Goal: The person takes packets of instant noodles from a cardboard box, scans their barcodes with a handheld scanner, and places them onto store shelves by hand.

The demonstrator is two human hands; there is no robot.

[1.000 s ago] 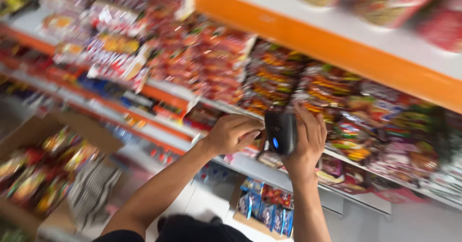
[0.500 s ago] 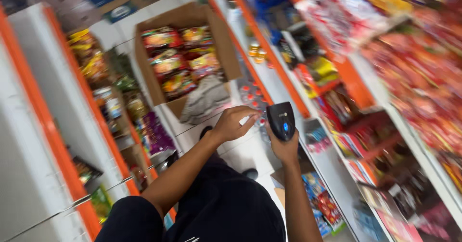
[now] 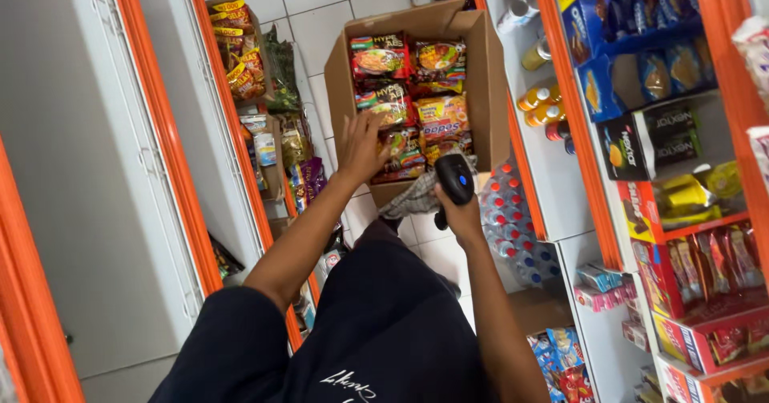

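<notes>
Head camera looked straight down a narrow shop aisle, over the person's dark shirt, to a white tiled floor [image 3: 316,26]. An open cardboard box [image 3: 485,74] sat on that floor between the two runs of orange-edged shelving, packed with bright snack and noodle packets [image 3: 436,114] lying flat in rows. The left hand [image 3: 362,145] reached down into the near left part of the box with its fingers spread and bent, resting on the packets there; whether it had actually closed on one could not be told from this angle. The right hand [image 3: 462,215] was clenched around the grip of a black handheld scanner [image 3: 455,180], held upright just over the near edge of the box, its head turned toward the packets and a small blue light showing on top. A striped grey cloth [image 3: 412,199] hung at the near edge of the box, just beside the scanner and partly hidden behind it. On the right, the shelves held blue biscuit packs [image 3: 641,18], black cartons [image 3: 657,135], small orange bottles [image 3: 541,106] and red packets lower down, with a pack of water bottles [image 3: 513,227] on the floor near the box. On the left, shelves carried yellow and green bags [image 3: 236,50].
</notes>
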